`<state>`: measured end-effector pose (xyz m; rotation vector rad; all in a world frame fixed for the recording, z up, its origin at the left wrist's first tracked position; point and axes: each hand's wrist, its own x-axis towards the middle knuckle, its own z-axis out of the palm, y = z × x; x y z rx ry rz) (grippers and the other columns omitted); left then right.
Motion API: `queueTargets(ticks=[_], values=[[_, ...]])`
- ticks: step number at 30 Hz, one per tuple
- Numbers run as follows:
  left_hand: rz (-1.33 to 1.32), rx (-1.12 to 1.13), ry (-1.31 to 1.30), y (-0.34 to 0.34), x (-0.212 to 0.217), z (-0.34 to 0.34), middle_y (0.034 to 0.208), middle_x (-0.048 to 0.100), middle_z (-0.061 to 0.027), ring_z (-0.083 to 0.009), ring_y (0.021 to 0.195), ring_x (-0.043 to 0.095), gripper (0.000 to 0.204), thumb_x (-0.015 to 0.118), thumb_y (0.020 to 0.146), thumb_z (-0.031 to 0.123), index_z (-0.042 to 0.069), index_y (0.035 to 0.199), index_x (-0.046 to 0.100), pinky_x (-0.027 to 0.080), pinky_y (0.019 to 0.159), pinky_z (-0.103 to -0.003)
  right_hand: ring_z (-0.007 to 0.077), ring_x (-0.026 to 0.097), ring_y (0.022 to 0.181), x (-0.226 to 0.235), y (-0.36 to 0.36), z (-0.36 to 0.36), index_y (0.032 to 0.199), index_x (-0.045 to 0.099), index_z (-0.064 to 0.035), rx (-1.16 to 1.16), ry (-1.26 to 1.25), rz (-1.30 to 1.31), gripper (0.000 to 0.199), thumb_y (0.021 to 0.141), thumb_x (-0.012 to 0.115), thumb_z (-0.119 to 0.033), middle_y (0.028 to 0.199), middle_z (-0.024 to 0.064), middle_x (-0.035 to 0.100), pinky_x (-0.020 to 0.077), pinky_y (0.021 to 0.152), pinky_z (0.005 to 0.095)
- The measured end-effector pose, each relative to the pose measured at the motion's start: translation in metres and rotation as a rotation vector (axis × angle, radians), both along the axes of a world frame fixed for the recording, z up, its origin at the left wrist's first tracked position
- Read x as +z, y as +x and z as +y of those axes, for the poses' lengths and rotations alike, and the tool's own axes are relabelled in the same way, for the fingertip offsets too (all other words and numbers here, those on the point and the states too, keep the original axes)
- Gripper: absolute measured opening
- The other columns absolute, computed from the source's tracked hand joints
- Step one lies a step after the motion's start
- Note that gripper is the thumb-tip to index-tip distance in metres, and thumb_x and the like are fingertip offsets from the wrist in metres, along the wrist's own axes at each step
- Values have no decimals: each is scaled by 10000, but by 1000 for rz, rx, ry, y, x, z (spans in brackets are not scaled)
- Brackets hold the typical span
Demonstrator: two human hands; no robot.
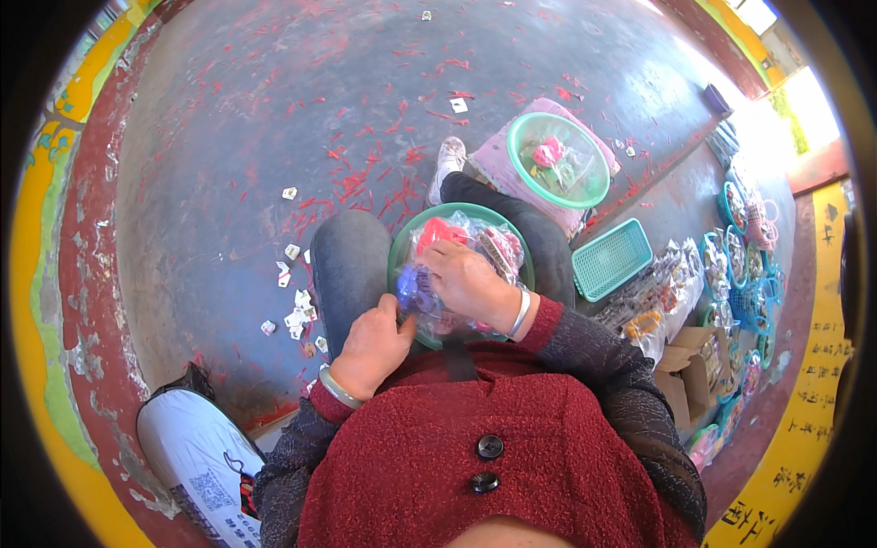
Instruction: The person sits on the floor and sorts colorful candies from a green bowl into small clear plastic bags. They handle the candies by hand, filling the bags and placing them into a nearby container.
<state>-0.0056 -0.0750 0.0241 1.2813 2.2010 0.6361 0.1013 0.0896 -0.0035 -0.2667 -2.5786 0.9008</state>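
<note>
A green basin (517,228) rests on my lap, filled with clear plastic bags that hold colourful items. Red pieces (440,230) show at its far side, and a bag with something blue-purple (416,289) lies between my hands. My right hand (470,281) reaches over the basin, its fingers closed on the clear plastic of that bag. At the basin's near left rim, my left hand (373,345) is curled with thumb and fingers together beside the blue item. What it pinches is too small or hidden to tell. Both wrists wear a pale bracelet.
Ahead on the right, a second green basin (598,187) with a few bagged items stands on a pink cushion (493,155). Beside it are a green plastic basket (612,259), a cardboard box (685,379) and several filled baskets. A white sack (196,447) stands left; red scraps litter the floor.
</note>
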Motion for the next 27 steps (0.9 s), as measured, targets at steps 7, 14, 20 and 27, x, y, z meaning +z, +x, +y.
queueTargets(ticks=[7, 14, 20, 27], values=[[-57, -49, 139, 1, -10, 6, 920, 563, -332, -489, 855, 561, 407, 580, 801, 93, -45, 1112, 357, 453, 738, -520, 345, 572, 917, 20, 19, -6, 1016, 599, -19, 49, -73, 10, 314, 722, 623, -125, 976, 165, 584, 471, 802, 419], [-35, -106, 135, -3, -37, 15, 779, 572, -258, -461, 781, 559, 358, 574, 778, 65, -23, 1065, 379, 434, 670, -522, 335, 571, 1023, 8, 24, -7, 1038, 606, -6, 91, -85, -171, 348, 724, 667, -143, 1130, 163, 570, 472, 867, 392], [-18, -126, 35, -2, -23, 21, 819, 579, -290, -483, 818, 549, 276, 526, 775, 32, -29, 1011, 396, 427, 709, -546, 341, 567, 942, 4, 18, -12, 935, 590, -9, 74, -9, -129, 268, 717, 648, -155, 993, 160, 546, 482, 813, 399], [143, -121, -49, -12, 12, 25, 909, 592, -279, -445, 857, 575, 281, 475, 824, 58, -36, 1088, 484, 462, 750, -507, 329, 586, 926, 31, 28, -5, 1009, 588, -21, 30, -67, 10, 304, 742, 650, -153, 1013, 154, 582, 483, 808, 395]])
